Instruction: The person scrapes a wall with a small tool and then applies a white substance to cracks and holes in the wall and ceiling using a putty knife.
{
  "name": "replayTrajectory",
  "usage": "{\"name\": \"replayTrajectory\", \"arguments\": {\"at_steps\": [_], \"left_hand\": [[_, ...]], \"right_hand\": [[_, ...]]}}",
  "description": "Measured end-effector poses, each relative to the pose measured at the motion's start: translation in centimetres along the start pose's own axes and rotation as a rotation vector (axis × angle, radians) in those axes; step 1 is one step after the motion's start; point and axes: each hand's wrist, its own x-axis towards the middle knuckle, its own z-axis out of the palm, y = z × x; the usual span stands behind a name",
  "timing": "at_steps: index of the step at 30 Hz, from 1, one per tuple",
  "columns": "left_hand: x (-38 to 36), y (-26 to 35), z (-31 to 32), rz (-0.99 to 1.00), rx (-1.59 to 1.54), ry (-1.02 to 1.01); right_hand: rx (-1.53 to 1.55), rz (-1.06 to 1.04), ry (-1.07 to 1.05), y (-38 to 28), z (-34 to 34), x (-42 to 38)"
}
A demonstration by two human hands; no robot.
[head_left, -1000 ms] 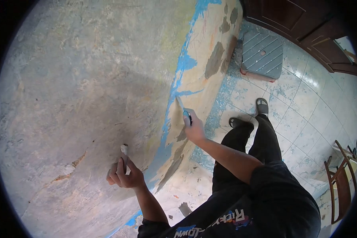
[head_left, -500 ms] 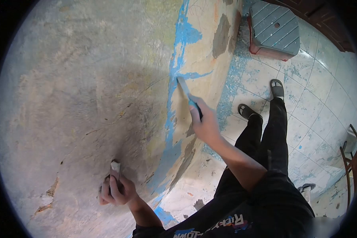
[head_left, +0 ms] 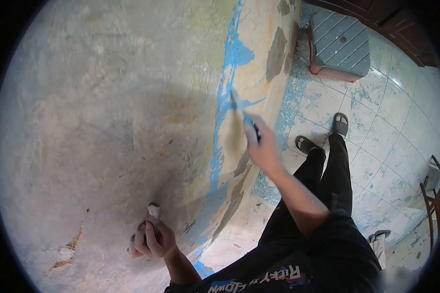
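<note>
My right hand [head_left: 265, 150] is wrapped round the handle of a putty knife [head_left: 237, 103]. The blade, slightly blurred, points up the wall and overlaps the blue paint strip [head_left: 238, 52]. Lower on the left, my left hand [head_left: 156, 240] grips a second flat blade [head_left: 153, 214] with a whitish lump of paste at its tip. That hand is close to the mottled grey wall [head_left: 98, 132], and its fingers hide the handle. Beige and dark grey patches [head_left: 277, 53] border the blue strip.
A grey-topped step stool [head_left: 340, 46] stands on the paint-spattered tile floor [head_left: 376, 112], by dark wooden furniture [head_left: 401, 24]. My sandalled feet [head_left: 341, 124] are close to the wall's base. Part of a wooden chair [head_left: 437, 205] shows at right. A chipped crack [head_left: 68, 249] marks the wall.
My right hand and its putty knife have shifted slightly right and down in view; the left has moved right and down with its blade. The whole view has also shifted a little.
</note>
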Motion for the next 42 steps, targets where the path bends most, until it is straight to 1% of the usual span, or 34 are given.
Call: {"name": "replayTrajectory", "arguments": {"at_steps": [1,4,5,8,11,12,14,17,20,23,26,27,29,30,31,32,34,37,40,42], "left_hand": [[0.4,0.2,0.2,-0.002,0.011,0.002],[0.9,0.5,0.4,-0.012,0.030,-0.010],[0.6,0.4,0.5,-0.020,0.035,-0.013],[0.6,0.6,0.0,-0.031,0.069,-0.037],[0.8,0.5,0.4,-0.028,0.081,-0.022],[0.7,0.5,0.5,-0.027,0.088,-0.025],[0.1,-0.1,0.6,-0.014,0.094,-0.029],[-0.5,0.0,-0.2,-0.006,0.123,-0.044],[-0.2,-0.4,0.4,0.012,0.118,-0.026],[-0.7,-0.6,0.4,0.005,0.124,-0.046],[-0.9,-0.6,-0.2,0.013,0.156,-0.063],[-0.7,-0.7,0.2,0.022,0.161,-0.058],[-0.6,-0.7,0.6,0.038,0.143,-0.030],[-0.4,-0.6,0.6,0.045,0.133,-0.027],[-0.3,-0.6,0.5,0.056,0.136,-0.036],[-0.3,-0.6,0.3,0.061,0.147,-0.052],[0.2,-0.3,0.4,0.063,0.174,-0.067],[0.5,-0.1,0.6,0.079,0.176,-0.053],[-0.8,-1.0,0.5,0.057,0.143,-0.025],[-0.6,-0.9,0.8,0.069,0.127,-0.018]], "right_hand": [[-0.008,0.018,-0.018,0.1,0.0,-0.7],[0.041,-0.123,0.048,0.1,0.8,-2.0],[0.018,0.019,-0.006,0.3,0.0,-1.3],[-0.016,0.042,-0.021,-0.9,-1.4,2.0],[-0.002,-0.140,0.063,1.2,0.2,-1.2],[0.002,-0.133,0.062,1.0,0.2,-1.0],[0.018,-0.099,0.035,1.1,0.5,-1.3],[-0.020,0.156,-0.092,-2.3,-2.0,2.6],[0.010,-0.060,-0.025,0.3,-0.9,-0.3],[-0.037,-0.159,0.052,1.4,-0.1,-0.5],[-0.032,0.173,-0.110,-1.9,-2.3,3.8],[0.024,0.063,-0.060,-1.1,-2.0,3.3],[0.049,-0.088,-0.022,1.7,-0.5,0.3],[0.056,-0.155,-0.008,1.5,-0.3,-0.4],[0.057,-0.163,0.005,1.5,-0.2,-0.8],[0.049,-0.081,-0.018,1.9,-0.4,-0.9],[0.034,0.062,-0.062,0.0,-1.6,2.0],[0.011,0.097,-0.093,-0.5,-2.3,3.7],[0.031,-0.210,0.015,1.9,-0.1,-0.7],[0.013,-0.172,0.047,3.0,0.3,-0.6]]}}
